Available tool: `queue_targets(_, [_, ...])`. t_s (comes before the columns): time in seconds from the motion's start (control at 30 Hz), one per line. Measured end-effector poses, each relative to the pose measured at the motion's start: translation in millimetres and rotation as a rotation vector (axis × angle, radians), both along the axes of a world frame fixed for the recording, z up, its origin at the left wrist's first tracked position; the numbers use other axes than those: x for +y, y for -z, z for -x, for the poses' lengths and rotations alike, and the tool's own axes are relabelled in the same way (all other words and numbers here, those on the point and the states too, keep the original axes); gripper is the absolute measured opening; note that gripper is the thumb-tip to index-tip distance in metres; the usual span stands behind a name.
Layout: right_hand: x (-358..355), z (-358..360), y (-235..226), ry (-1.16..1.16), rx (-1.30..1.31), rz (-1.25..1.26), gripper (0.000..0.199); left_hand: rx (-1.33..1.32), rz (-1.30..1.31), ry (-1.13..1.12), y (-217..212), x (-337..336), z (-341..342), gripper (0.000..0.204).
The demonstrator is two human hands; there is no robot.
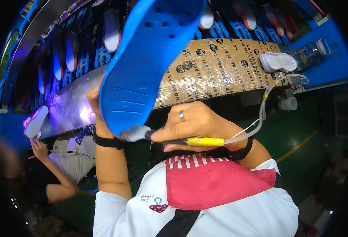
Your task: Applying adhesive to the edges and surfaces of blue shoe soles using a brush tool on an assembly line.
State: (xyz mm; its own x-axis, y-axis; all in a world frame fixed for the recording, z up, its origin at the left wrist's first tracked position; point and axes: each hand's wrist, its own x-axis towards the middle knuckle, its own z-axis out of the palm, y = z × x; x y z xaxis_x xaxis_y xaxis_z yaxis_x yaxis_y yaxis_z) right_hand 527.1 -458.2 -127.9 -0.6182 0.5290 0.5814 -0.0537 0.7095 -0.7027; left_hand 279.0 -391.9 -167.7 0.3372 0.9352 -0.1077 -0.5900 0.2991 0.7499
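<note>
You are gripping a blue sole (128,85) with your left hand (93,102), in front of the desk (69,116). The sole is standing close to the camera, its wide end running out past the upper edge, so you are not seeing its full outline. Your left hand is closing on the sole's left edge, but most of it is hiding behind the sole; only a part is showing, and the placing of the other fingers is impossible to tell.

Your right hand (193,122) is clamping around a brush (205,141), whose yellow-wrapped handle is jutting out beyond your fingers. The bristles are blurring at the sole's lower end; whether they are touching it or just overlapping it in this view, you cannot tell. A clear tube (257,120) is trailing from the handle up toward the right end of the desk.

Behind the blue sole, printed cardboard (217,71) is lying partly covered. A white sole (278,63) is resting at its right end, beside a clear bottle (310,52). Farther back, a row of soles (111,35) is fading into shadow. At the left, a co-worker's hand (40,150) is holding another pale sole (36,121).
</note>
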Motion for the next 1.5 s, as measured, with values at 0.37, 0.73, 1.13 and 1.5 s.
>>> queue_targets(0.37, [-4.6, 1.9, 5.1, -0.064, -0.111, -0.007, 0.022, 0.002, 0.248, 0.224, -32.8, -18.0, -21.6, 0.052])
queue_targets(0.73, [-6.5, -3.9, 15.1, 0.112, -0.108, -0.064, 0.025, 0.109, 0.404, 0.072, -40.9, -29.2, -11.8, 0.046])
queue_targets(1.13, [-1.5, -5.9, 26.6, 0.132, -0.041, -0.036, 0.026, 0.160, 0.388, 0.066, -53.2, -52.6, -17.5, 0.055])
queue_targets(1.5, [-7.8, -15.5, 32.8, 0.114, -0.179, -0.105, 0.022, 0.219, 0.353, 0.017, -60.1, -46.8, -11.3, 0.052])
